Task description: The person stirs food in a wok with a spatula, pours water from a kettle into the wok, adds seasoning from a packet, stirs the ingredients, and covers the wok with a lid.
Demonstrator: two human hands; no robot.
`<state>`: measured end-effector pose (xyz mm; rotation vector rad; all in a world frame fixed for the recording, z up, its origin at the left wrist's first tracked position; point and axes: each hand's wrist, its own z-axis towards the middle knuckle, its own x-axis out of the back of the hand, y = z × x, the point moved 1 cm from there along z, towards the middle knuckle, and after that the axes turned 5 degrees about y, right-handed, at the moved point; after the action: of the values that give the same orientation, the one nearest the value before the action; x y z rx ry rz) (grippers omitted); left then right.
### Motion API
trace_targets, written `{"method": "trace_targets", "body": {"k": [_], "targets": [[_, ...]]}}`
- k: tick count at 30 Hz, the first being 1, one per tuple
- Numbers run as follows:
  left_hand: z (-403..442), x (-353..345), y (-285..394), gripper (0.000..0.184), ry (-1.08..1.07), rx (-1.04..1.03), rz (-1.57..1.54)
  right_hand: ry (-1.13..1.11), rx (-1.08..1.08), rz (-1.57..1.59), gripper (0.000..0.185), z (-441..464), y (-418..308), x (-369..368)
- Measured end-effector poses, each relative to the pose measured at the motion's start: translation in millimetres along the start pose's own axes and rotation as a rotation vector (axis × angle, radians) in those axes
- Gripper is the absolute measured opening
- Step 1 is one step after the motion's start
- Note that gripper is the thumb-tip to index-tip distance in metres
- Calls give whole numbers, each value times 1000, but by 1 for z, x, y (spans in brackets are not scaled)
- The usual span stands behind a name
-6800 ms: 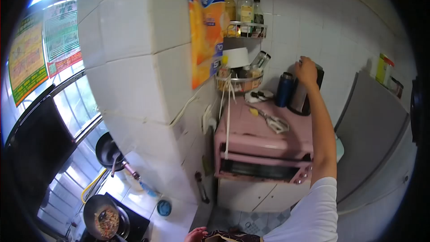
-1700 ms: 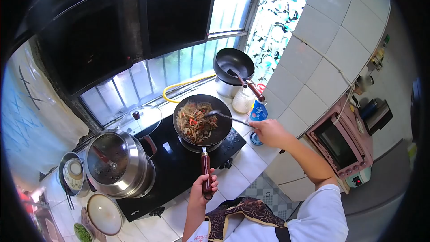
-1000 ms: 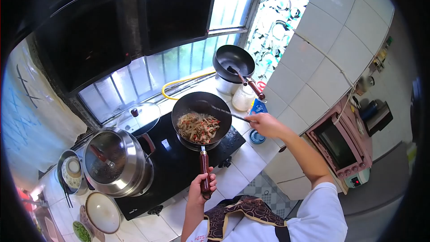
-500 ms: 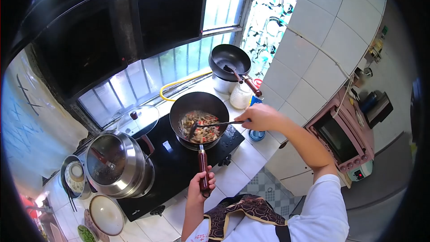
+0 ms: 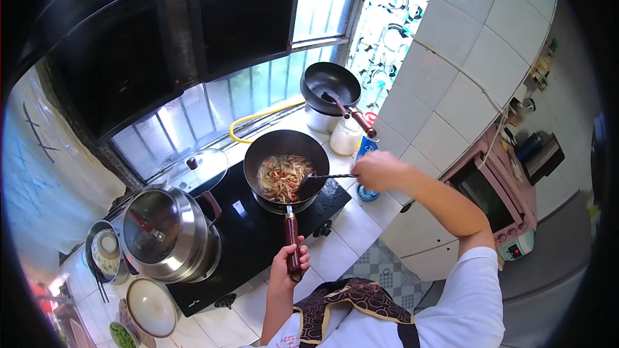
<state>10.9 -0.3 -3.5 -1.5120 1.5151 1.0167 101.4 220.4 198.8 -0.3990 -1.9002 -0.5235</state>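
Observation:
A dark frying pan (image 5: 258, 148) sits on the right burner of the black stove. My left hand (image 5: 288, 264) is wrapped round its red-brown handle. Inside the pan lies a heap of thin food strips (image 5: 284, 177), pale and brown with red bits. My right hand (image 5: 380, 171), closed and slightly blurred, grips a spatula (image 5: 332, 176) with a dark shaft. The spatula's black blade is in the pan at the right side of the food, close to the pan wall.
On the stove's left stands a large lidded steel pot (image 5: 171, 235). A glass lid (image 5: 209, 171) lies behind it. Another black pan (image 5: 331, 84) rests on a metal pot at the back, near a white jar (image 5: 346, 138). A plate (image 5: 151, 307) and a bowl of chopped greens (image 5: 121, 334) are front left.
The spatula blade has moved from the left-middle of the food to its right side, and my right hand has shifted slightly. The food has been pushed about. My left hand keeps its grip.

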Motion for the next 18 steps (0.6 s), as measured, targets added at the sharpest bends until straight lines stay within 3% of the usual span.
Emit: {"method": "trace_targets", "body": {"k": [3, 9, 12, 18], "targets": [[-1, -1, 0, 32, 2, 12, -1, 73, 41, 70, 14, 7, -8, -5], [2, 2, 0, 33, -11, 17, 0, -59, 117, 34, 15, -24, -20, 46], [4, 0, -3, 33, -26, 18, 3, -86, 216, -33, 16, -7, -31, 23], [1, -6, -7, 31, 20, -8, -3, 48, 157, 157, 18, 13, -16, 6]]}}
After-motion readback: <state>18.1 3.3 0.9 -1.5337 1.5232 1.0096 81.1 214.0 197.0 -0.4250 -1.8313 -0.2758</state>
